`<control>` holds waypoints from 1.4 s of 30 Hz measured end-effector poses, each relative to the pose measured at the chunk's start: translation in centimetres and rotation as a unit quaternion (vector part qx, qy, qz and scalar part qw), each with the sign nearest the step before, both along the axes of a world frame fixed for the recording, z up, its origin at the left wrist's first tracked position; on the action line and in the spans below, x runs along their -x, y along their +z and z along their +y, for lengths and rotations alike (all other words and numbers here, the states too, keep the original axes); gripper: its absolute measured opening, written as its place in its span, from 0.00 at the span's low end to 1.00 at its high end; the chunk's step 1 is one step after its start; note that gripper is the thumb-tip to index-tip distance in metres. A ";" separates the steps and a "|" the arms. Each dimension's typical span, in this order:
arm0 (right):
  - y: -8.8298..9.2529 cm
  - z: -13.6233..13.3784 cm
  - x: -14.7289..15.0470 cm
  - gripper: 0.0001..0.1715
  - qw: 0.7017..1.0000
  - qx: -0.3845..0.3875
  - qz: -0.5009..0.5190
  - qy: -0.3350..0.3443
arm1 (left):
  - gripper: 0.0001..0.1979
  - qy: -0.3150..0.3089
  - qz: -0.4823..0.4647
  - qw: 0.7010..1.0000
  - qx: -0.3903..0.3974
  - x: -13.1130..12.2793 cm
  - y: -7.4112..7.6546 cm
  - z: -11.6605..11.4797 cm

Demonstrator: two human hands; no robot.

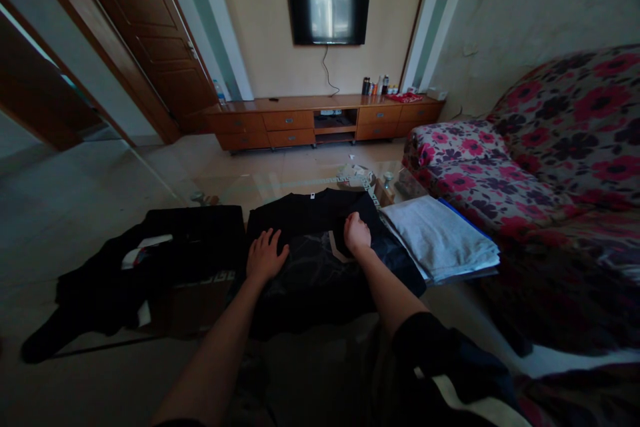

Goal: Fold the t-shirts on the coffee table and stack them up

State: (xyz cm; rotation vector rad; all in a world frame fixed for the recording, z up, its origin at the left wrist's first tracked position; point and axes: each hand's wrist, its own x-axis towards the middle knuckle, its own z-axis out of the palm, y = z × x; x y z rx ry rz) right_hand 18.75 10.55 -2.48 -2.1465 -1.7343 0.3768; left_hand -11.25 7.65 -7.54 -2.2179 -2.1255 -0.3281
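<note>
A black T-shirt [305,273] lies spread on the glass table, its collar with a small white label [313,195] at the far side. Faint grey patterning and a light angular print show on its front. My left hand [266,255] rests flat on the left part of the shirt, fingers spread. On the right part, my right hand [357,233] is closed, its fingers curled at the dark fabric near the print. The exact grip of those fingers is hidden by the hand itself.
A stack of folded grey cloth [440,237] lies to the right of the shirt. Other black garments [195,233] lie on the left. The glass table [230,190] extends beyond the shirt. A flowered sofa [465,167] stands at the right, a low wooden cabinet [290,121] beyond.
</note>
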 end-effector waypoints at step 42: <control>-4.6 9.5 -7.1 0.47 0.988 0.027 -0.146 0.038 | 0.44 0.055 0.029 0.998 0.016 4.0 -0.9 9.5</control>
